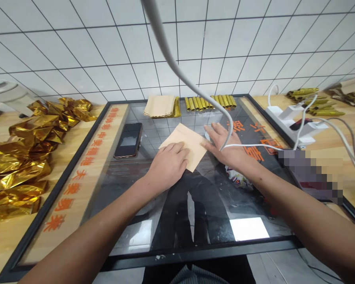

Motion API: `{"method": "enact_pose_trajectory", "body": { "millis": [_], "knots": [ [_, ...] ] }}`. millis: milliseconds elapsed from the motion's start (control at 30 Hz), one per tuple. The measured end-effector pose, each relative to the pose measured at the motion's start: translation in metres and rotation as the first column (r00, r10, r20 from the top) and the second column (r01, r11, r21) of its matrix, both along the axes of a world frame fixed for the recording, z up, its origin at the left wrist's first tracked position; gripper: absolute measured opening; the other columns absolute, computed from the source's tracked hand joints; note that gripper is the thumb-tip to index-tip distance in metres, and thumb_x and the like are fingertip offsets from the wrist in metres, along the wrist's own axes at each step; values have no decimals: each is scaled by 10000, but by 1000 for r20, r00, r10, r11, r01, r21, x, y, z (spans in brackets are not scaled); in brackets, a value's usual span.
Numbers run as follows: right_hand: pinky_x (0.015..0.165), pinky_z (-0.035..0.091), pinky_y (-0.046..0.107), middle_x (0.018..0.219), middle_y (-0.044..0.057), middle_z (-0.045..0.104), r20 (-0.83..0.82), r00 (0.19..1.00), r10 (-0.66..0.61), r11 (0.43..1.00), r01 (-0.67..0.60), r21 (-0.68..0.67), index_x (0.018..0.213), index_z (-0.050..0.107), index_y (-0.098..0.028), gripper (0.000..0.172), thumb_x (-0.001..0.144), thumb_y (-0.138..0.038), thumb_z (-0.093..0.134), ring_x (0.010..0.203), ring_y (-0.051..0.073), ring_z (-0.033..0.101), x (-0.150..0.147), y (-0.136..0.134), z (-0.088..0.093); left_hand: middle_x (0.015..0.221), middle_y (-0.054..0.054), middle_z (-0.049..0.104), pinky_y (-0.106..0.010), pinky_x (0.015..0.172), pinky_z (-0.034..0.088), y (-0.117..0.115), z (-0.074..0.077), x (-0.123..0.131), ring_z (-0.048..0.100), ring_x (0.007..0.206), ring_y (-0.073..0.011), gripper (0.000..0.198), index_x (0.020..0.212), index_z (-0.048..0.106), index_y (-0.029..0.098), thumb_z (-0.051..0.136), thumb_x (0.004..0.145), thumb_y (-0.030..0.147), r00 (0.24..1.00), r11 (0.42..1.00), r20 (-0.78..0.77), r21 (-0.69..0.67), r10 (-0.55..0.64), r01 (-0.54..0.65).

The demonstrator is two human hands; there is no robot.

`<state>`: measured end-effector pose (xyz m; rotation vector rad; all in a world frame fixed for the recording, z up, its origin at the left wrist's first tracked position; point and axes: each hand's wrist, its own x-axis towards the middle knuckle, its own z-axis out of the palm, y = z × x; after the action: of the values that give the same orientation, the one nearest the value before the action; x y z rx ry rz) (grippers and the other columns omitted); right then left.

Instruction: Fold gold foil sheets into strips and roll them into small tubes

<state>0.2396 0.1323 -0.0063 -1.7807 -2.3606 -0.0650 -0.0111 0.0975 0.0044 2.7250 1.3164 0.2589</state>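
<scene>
A square sheet of pale tan paper (192,152) lies turned cornerwise on the dark glass panel (112,205) in front of me. My left hand (171,159) rests on its left part, fingers lying together and bent slightly over the surface. At the right corner, the thumb of my right hand (220,144) touches the paper, while its other fingers extend forward, apart. Behind the sheet sit a stack of similar paper (159,105) with gold edges and a row of rolled gold paper tubes (201,103).
Folded gold foil pieces (23,157) pile up on the left. A phone (128,140) lies on the glass. A white cable (189,77) hangs across my view to the right hand. On the right are a power strip (284,126), a pixelated device (310,173) and more gold rolls (316,104).
</scene>
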Motion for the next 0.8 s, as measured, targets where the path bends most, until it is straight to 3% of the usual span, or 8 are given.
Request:
{"method": "enact_pose_trajectory", "body": {
  "millis": [133,233,333,533,633,733,800],
  "knots": [
    [1277,348,640,1751,247,410,-7,995,-102,994,102,33,1679,459,-129,681,1080,-433,566,1633,409,378,7,5,5,1381,-133,679,-530,1143,487,0,-1,0,622,1295,-322,283,1212,704,190,453,1085,221,1000,1000,-1,7,-2,2],
    [1282,346,628,1757,230,410,-40,999,-2,998,4,65,1688,448,-145,728,1078,-528,554,1638,388,376,-5,-8,2,1328,-124,686,-529,1128,490,-2,-1,1,625,1256,-323,273,1226,699,192,471,1080,226,1000,1000,-3,21,3,-3],
    [1284,322,658,1771,221,385,-39,996,82,997,-82,13,1682,463,-177,728,1080,-583,518,1643,379,372,-16,-13,-3,1299,-116,682,-521,1106,494,-3,0,2,620,1240,-326,269,1236,701,198,484,1086,248,1000,1000,-3,30,4,-4],
    [1279,352,629,1735,237,444,-73,993,-90,996,88,-20,1679,466,-130,704,1073,-475,560,1613,395,414,1,12,-6,1244,-127,680,-488,935,539,-2,2,1,637,1164,-334,288,1170,751,222,476,1088,243,1000,999,-24,28,16,-16],
    [1282,349,632,1746,231,429,-94,994,-59,998,59,-8,1684,455,-127,660,1100,-430,495,1621,388,405,3,11,-3,1442,-139,640,-505,1074,521,1,-2,-1,595,1339,-341,283,1261,738,223,540,1064,272,999,1000,41,23,8,-9],
    [1291,350,607,1763,225,401,-135,990,48,999,-48,3,1682,438,-99,631,1115,-376,416,1636,360,391,-7,-3,-1,1692,-160,486,-517,1280,383,2,-9,-1,440,1572,-331,437,1473,629,191,536,1088,374,997,1000,72,-5,1,-1],
    [1293,337,622,1773,216,385,-148,980,132,991,-131,17,1691,419,-117,635,1120,-392,403,1658,353,353,-17,-14,-1,1729,-165,455,-526,1307,346,1,-12,0,411,1606,-326,501,1536,576,181,503,1104,424,999,1000,46,-10,27,-27]
  ]
}}
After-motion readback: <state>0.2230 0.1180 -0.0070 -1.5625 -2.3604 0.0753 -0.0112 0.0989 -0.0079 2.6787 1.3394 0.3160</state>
